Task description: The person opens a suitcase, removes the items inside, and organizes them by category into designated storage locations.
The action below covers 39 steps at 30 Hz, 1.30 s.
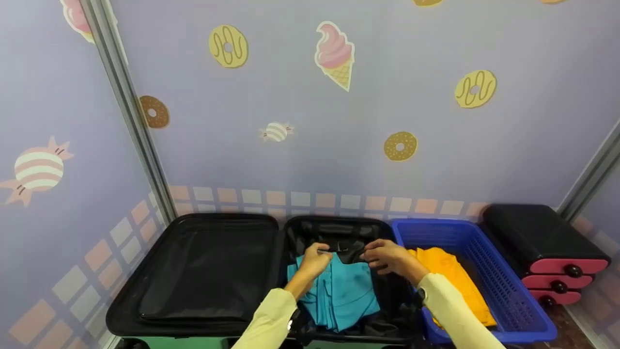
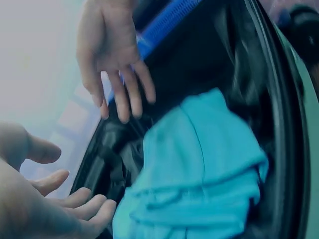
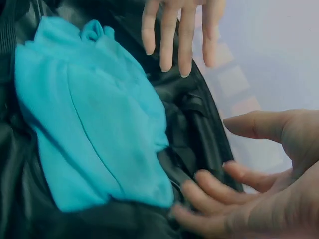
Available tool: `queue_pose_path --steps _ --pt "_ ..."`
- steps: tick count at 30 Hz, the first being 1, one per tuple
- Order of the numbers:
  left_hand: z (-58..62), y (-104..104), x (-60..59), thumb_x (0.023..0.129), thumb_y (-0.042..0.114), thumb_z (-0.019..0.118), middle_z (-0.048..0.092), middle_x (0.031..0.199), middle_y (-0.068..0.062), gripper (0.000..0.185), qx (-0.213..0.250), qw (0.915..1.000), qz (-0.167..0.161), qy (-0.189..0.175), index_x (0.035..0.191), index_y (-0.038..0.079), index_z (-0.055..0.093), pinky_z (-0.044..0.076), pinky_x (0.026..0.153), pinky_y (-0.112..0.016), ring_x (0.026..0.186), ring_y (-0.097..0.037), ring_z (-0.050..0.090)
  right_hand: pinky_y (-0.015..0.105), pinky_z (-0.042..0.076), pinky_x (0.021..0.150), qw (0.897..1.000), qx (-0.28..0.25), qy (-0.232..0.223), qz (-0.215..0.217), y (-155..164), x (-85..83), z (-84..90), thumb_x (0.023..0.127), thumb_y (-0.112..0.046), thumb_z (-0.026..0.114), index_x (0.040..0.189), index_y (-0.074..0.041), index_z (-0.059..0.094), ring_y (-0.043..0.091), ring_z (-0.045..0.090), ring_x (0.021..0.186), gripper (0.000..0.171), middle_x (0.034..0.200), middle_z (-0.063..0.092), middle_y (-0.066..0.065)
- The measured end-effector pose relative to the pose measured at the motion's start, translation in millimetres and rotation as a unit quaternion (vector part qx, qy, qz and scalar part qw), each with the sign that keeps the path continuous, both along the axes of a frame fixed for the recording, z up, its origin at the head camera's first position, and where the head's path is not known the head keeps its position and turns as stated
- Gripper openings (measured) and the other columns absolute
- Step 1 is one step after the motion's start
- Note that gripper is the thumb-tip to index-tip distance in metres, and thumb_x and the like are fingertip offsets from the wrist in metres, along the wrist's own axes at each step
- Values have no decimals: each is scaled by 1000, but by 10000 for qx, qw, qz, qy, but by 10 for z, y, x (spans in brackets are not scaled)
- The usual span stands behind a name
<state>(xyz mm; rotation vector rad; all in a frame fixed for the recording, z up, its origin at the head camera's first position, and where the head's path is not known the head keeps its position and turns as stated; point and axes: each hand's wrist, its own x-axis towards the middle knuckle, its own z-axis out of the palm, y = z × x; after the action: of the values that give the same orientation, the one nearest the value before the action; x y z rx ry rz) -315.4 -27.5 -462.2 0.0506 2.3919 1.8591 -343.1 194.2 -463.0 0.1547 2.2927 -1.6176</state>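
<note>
From the head camera, a folded teal garment (image 1: 339, 293) lies in the right half of an open black suitcase (image 1: 203, 271), where both hands hover over its far edge by the strap. The left hand (image 1: 315, 259) and right hand (image 1: 387, 257) appear loose, gripping nothing. A blue basket (image 1: 503, 291) holding an orange garment (image 1: 450, 276) sits just beside the case.

The left wrist view shows the left hand's fingers (image 2: 75, 204) spread and relaxed near the cloth.

The right wrist view shows the right hand's fingers (image 3: 219, 186) likewise released, clear of the fabric.
</note>
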Motion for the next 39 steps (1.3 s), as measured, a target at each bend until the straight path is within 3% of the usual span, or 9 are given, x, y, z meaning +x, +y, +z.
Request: queue_pose_path --steps 7,11,17,19,21,24,29,33,39 --pt "-90 -132 22 87 8 52 48 135 -29 48 -1098 9934 319 -78 134 -3 51 42 87 -45 106 -38 51 53 51 83 9987 336 -270 -277 -128 -7 -141 86 -20 69 87 -6 71 22 54 74 14 70 49 1" --pt "-141 -197 40 85 8 51 43 137 -35 56 -1473 9873 498 -316 138 -8 46 37 101 -57 123 -50 43 44 47 69 9973 476 -440 -331 -179 22 -214 82 -19 73 62 -17 42 18 33 59 36 62 25 -1" --pt "-276 -319 64 94 9 53 24 152 -37 67 -700 9931 53 -944 148 -15 22 38 103 -57 134 -50 35 53 53 78 9972 274 -452 -524 -208 69 -296 79 -11 72 98 3 45 35 51 84 36 88 40 24" --pt "-316 -346 64 94 11 56 23 153 -37 72 -580 9927 -31 -1055 150 -14 18 39 103 -59 135 -50 36 60 51 88 9969 151 -510 -572 -206 76 -316 79 -7 71 134 13 30 49 50 114 71 119 39 42" --pt "-343 -368 58 93 14 61 32 148 -36 73 -712 9915 18 -1084 149 -13 22 45 97 -58 127 -47 45 61 47 97 9959 39 -693 -577 -216 78 -340 80 -2 70 145 15 14 54 44 126 87 133 33 46" --pt "-362 -393 48 89 15 71 50 133 -31 67 -1230 9879 190 -929 141 -12 39 52 86 -51 110 -41 57 63 44 102 9947 -13 -817 -617 -277 99 -370 79 3 72 145 14 17 51 43 129 87 140 32 39" --pt "-383 -404 60 79 12 81 62 90 -19 32 -2611 9650 66 -239 98 -5 62 51 67 -41 76 -32 60 38 54 78 9975 567 -250 -331 -446 147 -405 73 -1 79 94 10 54 27 56 83 35 92 51 17" --pt "-368 -371 76 78 3 75 34 57 -1 45 -3164 9475 -171 436 59 13 35 35 53 -33 53 -19 36 32 52 67 9926 1190 251 0 -534 178 -371 70 -4 82 83 1 61 20 56 72 25 81 58 10" --pt "-364 -336 89 72 -12 55 7 55 8 54 -3012 9461 -112 1185 56 21 15 8 46 -24 52 -9 4 25 45 54 9902 1262 565 210 -554 197 -328 69 0 79 62 -12 51 13 50 59 31 62 48 -2"
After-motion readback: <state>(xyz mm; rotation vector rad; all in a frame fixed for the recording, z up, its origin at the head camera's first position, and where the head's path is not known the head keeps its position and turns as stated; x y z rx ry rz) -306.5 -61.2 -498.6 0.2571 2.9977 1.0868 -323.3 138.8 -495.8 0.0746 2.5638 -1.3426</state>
